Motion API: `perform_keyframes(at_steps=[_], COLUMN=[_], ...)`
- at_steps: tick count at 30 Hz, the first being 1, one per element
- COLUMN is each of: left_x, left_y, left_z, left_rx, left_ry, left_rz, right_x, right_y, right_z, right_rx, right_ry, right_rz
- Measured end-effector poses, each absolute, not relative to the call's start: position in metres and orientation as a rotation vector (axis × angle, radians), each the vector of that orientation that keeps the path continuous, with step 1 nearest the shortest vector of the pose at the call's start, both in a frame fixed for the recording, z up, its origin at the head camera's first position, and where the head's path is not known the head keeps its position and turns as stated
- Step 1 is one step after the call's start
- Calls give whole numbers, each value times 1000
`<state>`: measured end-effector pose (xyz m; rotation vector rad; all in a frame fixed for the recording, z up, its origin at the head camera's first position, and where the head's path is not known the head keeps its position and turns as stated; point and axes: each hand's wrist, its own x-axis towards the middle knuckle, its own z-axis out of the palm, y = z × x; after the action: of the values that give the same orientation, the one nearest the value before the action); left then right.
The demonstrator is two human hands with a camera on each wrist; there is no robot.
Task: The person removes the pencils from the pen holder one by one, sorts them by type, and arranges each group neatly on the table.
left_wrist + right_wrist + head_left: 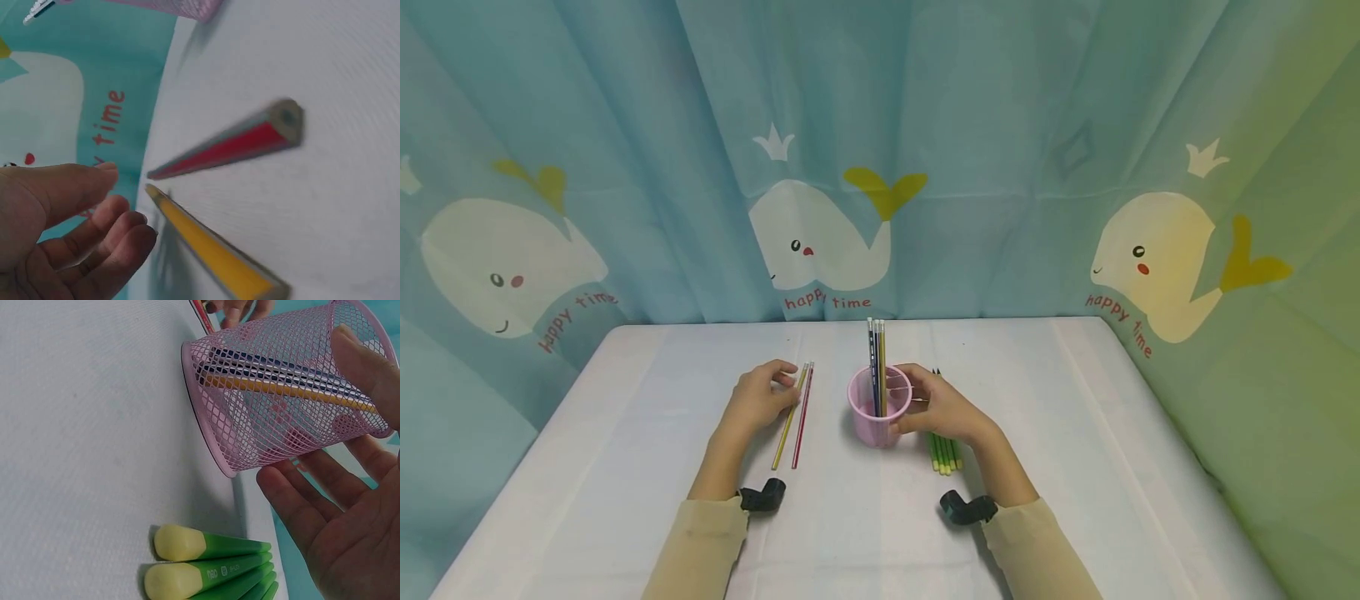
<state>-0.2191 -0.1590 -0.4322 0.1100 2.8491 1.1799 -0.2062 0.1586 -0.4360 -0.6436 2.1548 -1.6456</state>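
A pink mesh pencil cup (872, 432) stands on the table, holding a few pencils (877, 367) with dark and yellow barrels. My right hand (953, 410) grips the cup from its right side, thumb on the near wall and fingers round the far side. To the left, a yellow pencil (784, 437) and a red pencil (802, 421) lie side by side, pointing away from me. My left hand (762, 398) is over the yellow pencil; in the left wrist view its loosely bent fingers (122, 253) have nothing between them and the thumb.
Several green pencils (946, 457) with pale yellow rounded ends lie together just right of the cup, partly under my right hand. A white cloth covers the table (1060, 500). Behind it hangs a blue-green curtain (985, 167) printed with whales.
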Motion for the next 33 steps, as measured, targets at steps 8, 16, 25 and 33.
perform_keyframes(at_steps=[8, 16, 25, 33], left_x=[-214, -202, -195, -194], left_y=[-151, -132, -106, -91], left_z=[-414, -391, -398, -409], left_rx=[296, 507, 737, 861], left_ry=[2913, 2761, 2689, 2632], left_rz=[1319, 1633, 1666, 1548], right_x=[-205, -205, -204, -204], right_y=[158, 159, 158, 158], right_z=[-435, -436, -436, -437], right_rx=[-657, -673, -684, -668], right_ry=[2145, 2138, 2147, 2164], right_rz=[-1660, -1658, -1661, -1649])
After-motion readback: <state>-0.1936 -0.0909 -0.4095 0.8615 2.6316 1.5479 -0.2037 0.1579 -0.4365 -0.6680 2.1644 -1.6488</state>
